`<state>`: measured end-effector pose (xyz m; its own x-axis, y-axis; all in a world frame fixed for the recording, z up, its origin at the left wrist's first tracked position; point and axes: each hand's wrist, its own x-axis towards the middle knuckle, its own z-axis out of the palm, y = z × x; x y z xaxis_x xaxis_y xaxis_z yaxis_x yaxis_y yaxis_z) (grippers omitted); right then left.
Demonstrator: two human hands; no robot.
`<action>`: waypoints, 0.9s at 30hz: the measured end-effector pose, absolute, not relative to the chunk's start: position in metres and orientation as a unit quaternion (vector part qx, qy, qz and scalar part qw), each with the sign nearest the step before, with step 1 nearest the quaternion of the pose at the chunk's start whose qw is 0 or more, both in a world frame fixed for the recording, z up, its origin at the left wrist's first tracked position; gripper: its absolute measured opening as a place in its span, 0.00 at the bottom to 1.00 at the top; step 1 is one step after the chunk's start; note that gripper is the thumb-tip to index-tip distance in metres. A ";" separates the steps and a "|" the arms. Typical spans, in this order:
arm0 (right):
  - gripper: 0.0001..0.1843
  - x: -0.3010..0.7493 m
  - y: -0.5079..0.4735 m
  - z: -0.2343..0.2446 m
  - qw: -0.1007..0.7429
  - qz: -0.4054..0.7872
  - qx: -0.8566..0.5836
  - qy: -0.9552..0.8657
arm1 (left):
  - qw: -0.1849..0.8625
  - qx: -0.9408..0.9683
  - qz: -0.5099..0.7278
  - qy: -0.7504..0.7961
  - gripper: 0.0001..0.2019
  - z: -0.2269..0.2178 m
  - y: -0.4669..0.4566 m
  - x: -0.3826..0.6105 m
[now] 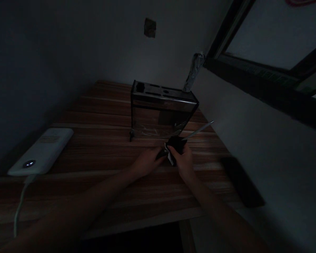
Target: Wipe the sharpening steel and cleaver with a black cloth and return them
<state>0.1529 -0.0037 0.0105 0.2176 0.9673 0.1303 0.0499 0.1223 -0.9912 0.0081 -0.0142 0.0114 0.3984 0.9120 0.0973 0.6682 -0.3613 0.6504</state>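
In dim light my right hand [183, 159] is closed round the dark handle of a knife [191, 135], whose thin pale blade points up and to the right. My left hand [147, 161] is closed on the lower end of the same handle, beside a small white scrap [169, 156] between the two hands. Just behind them stands a metal knife block [158, 116] with slots in its dark top. All of it rests over a wooden table [100, 147].
A white power bank [42, 151] with a lit button and a white cable lies at the table's left. A dark flat object [242, 181] lies at the right edge by the pale wall. A window frame [265, 79] is above right.
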 end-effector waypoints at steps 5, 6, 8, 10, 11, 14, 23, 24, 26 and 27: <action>0.23 0.154 -0.004 0.010 0.570 0.397 -0.530 -0.487 | 0.260 0.794 0.224 0.502 0.14 0.014 -0.015 0.008; 0.23 0.154 -0.004 0.011 0.570 0.396 -0.530 -0.487 | 0.260 0.794 0.224 0.503 0.15 0.015 -0.015 0.008; 0.23 0.154 -0.004 0.011 0.571 0.395 -0.529 -0.488 | 0.260 0.795 0.224 0.500 0.15 0.015 -0.015 0.008; 0.22 0.153 -0.004 0.013 0.571 0.395 -0.525 -0.492 | 0.260 0.796 0.226 0.498 0.14 0.015 -0.015 0.008; 0.22 0.153 -0.004 0.013 0.570 0.397 -0.523 -0.493 | 0.259 0.796 0.229 0.496 0.14 0.014 -0.015 0.008; 0.22 0.153 -0.003 0.013 0.572 0.404 -0.520 -0.490 | 0.257 0.797 0.240 0.491 0.14 0.014 -0.014 0.008; 0.19 0.158 0.001 0.017 0.576 0.399 -0.522 -0.486 | 0.263 0.796 0.236 0.492 0.14 0.012 -0.014 0.009; 0.19 0.160 0.002 0.018 0.581 0.399 -0.520 -0.482 | 0.264 0.796 0.236 0.491 0.15 0.012 -0.014 0.009; 0.19 0.163 0.004 0.019 0.590 0.401 -0.515 -0.476 | 0.265 0.797 0.232 0.490 0.15 0.011 -0.014 0.009; 0.18 0.165 0.005 0.020 0.596 0.400 -0.511 -0.473 | 0.264 0.798 0.230 0.491 0.15 0.011 -0.014 0.009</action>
<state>0.1652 0.0055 0.0201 0.2323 0.9603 0.1547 0.0061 0.1577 -0.9875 0.0086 -0.0135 0.0113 0.4129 0.9044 0.1073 0.6616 -0.3788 0.6471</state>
